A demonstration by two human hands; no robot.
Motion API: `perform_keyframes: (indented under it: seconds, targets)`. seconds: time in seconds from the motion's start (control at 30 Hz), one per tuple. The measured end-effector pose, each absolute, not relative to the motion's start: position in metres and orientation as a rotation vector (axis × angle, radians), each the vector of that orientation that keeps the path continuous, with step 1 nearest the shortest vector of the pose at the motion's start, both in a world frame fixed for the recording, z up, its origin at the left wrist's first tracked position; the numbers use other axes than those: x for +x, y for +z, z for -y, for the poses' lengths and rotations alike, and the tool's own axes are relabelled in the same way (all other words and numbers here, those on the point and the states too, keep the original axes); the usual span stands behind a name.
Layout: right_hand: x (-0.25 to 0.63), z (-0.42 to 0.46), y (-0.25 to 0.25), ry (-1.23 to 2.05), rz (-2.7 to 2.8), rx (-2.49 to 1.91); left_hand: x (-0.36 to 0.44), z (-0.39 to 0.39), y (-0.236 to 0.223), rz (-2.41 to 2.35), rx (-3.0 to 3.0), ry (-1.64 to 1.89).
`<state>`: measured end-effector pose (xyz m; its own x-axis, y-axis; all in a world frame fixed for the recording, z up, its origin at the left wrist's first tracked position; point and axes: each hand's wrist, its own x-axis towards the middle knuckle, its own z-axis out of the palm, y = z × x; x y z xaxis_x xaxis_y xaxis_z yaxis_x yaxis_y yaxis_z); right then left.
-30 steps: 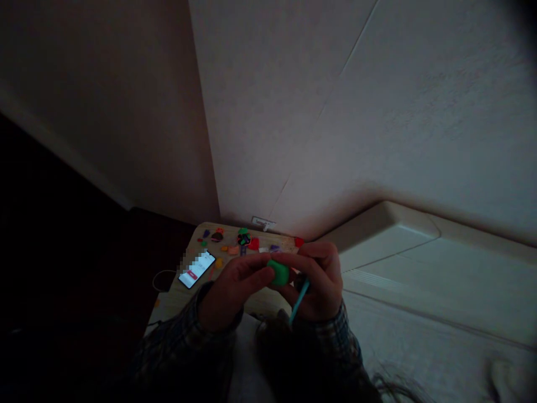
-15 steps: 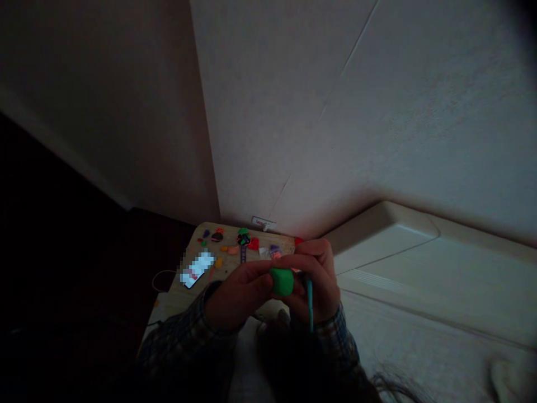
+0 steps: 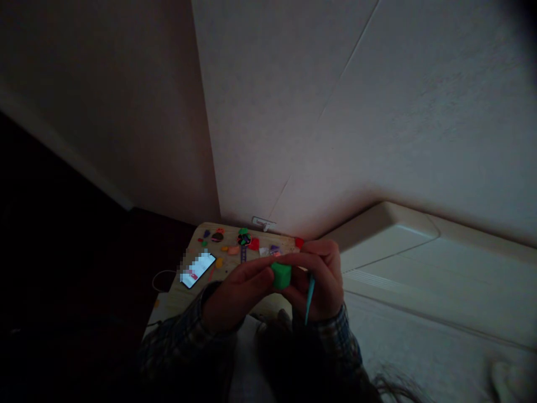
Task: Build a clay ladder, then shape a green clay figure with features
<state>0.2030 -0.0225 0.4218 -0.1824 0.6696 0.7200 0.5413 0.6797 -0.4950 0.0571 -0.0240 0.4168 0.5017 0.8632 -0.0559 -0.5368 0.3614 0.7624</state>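
A green lump of modelling clay point(image 3: 282, 276), roughly block-shaped, is held up between my two hands above the small table. My left hand point(image 3: 235, 294) is closed on its left side, thumb and fingers pressed to it. On the other side, the curled fingers of my right hand point(image 3: 321, 282) touch the clay's top and right side. A thin teal stick-like tool point(image 3: 310, 299) is also held in my right hand, pointing down toward the wrist; its upper end is hidden by the fingers.
On the wooden tabletop point(image 3: 181, 296) lie a lit phone point(image 3: 198, 271), red clay point(image 3: 254, 244), a dark round piece with green bits point(image 3: 244, 239), orange clay point(image 3: 219, 262) and other small coloured pieces. The wall point(image 3: 293, 140) rises behind it. At right stands a pale headboard point(image 3: 403, 246).
The green clay has been turned a little and shifted slightly up and left between my fingers. The teal tool has tilted, its lower end swinging left.
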Motion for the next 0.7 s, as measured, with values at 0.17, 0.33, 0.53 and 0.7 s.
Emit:
perform_keyframes:
  seconds: [0.17,0.33,0.53,0.7]
  targets:
    - [0.200,0.024,0.425,0.150,1.830,-0.935,0.055,0.023,0.411,-0.444,0.795,0.954]
    - [0.199,0.024,0.428,0.226,1.818,-0.927,0.058,0.024,0.408,-0.336,0.673,0.972]
    - [0.190,0.022,0.434,0.250,1.780,-0.854,0.061,0.021,0.412,-0.206,0.631,0.958]
    - [0.191,0.022,0.435,0.212,1.786,-0.830,0.065,0.019,0.412,-0.153,0.574,0.923]
